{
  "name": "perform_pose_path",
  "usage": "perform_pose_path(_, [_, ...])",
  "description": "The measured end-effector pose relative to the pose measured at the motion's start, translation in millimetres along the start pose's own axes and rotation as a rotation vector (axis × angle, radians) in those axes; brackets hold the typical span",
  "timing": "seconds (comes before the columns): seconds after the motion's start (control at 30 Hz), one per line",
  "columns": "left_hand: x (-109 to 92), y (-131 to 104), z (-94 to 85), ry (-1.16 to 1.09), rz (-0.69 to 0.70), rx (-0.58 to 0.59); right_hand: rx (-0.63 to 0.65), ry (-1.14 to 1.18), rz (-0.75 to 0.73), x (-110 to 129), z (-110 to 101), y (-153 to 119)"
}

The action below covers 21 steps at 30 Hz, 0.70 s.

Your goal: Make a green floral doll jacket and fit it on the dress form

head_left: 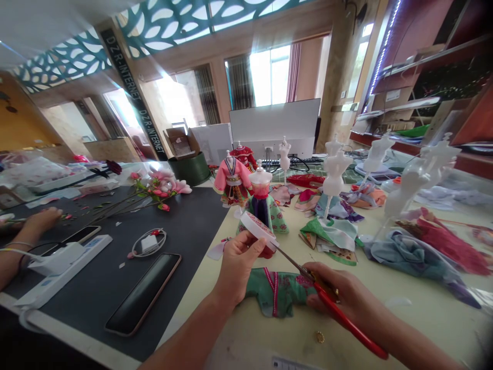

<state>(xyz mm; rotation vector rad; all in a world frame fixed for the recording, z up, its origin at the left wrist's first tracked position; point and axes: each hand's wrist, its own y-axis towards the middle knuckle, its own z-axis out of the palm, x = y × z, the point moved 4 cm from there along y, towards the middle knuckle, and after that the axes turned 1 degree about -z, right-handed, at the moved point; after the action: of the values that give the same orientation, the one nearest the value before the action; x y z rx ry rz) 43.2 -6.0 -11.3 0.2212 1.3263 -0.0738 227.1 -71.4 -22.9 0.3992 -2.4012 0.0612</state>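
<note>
My left hand (241, 262) pinches a roll of white tape with a red pattern (254, 225) between thumb and fingers. In my right hand (339, 293) are scissors with red handles (346, 324), their blades pointing up and left to the tape's lower edge. Below both hands a small green garment with a pink trim (276, 290) lies on the pale table. Just behind the roll stands a mannequin in a green flowered skirt (276, 213). A small gold ornament (320, 337) rests near the table's front.
Bare white mannequins (334, 177) and folded doll clothes (335, 236) fill the right side. A phone (144, 293), a coiled cable (150, 243) and a power strip (65, 272) lie left, beside another person's arm (33, 228). Artificial flowers (162, 187) lie behind.
</note>
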Motion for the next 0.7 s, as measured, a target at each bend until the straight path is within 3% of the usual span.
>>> perform_pose_path(0.7, [-0.9,0.6,-0.5,-0.008,0.012,-0.008,0.000,-0.011,0.001,0.7,-0.8,-2.4])
